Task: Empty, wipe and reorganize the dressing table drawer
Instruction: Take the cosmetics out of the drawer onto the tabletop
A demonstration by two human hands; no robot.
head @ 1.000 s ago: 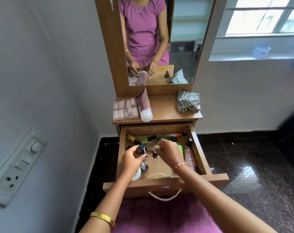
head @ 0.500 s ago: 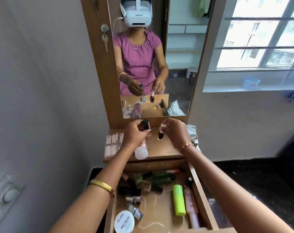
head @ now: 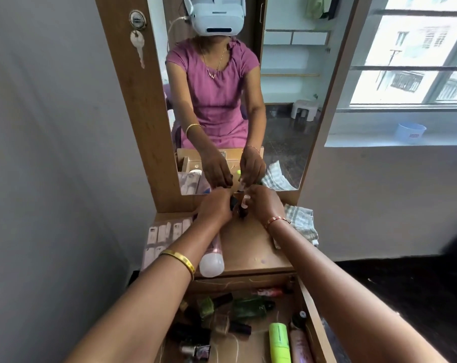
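left hand (head: 213, 208) gripped dark bottle (head: 232, 203) | right hand (head: 261, 203) pinched small white-capped bottle (head: 244, 208) above table (head: 248, 247) | drawer (head: 313, 315) open, holding cosmetics

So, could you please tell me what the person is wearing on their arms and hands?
Both forearms are bare, with no sleeves reaching them. The left wrist carries a plain gold bangle; the right wrist has a thin bracelet in pink and gold tones. No gloves are worn on the left hand or right hand.

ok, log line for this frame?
phase: emptying drawer | left hand: dark bottle | right hand: white-capped bottle | over tabletop | drawer open, not empty
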